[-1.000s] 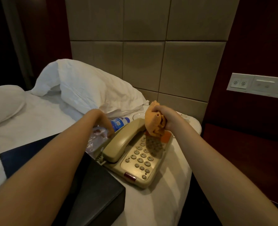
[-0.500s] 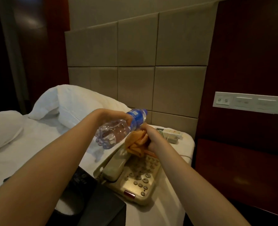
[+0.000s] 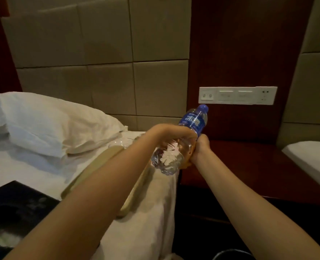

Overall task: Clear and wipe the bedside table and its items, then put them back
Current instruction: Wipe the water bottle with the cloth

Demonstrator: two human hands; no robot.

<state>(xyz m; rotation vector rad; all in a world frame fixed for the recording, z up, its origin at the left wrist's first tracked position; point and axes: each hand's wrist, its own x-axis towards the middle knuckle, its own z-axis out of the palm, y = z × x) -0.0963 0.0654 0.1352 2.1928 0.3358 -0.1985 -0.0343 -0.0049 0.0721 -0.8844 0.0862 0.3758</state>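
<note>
My left hand point(image 3: 174, 131) grips a clear plastic water bottle point(image 3: 171, 156) with a blue label and cap, held tilted in the air with the cap up and to the right. My right hand point(image 3: 202, 147) holds an orange cloth point(image 3: 188, 162) bunched against the bottle's side; only a sliver of cloth shows behind the bottle. Below my left forearm the beige telephone point(image 3: 106, 156) lies on the white bed, mostly hidden. The dark wooden bedside table point(image 3: 249, 166) sits to the right, below the hands.
A white pillow point(image 3: 48, 122) lies at the bed's head. A black tissue box point(image 3: 14, 209) sits at lower left on the bed. A white switch panel point(image 3: 238, 95) is on the dark wall. A second bed's corner point(image 3: 313, 156) shows at the right, a dark bin rim point(image 3: 232, 255) at the bottom.
My left hand picked the bottle up off the bed and carried it up and right. My right hand left the telephone and brought the orange cloth against the bottle. The view swung right.
</note>
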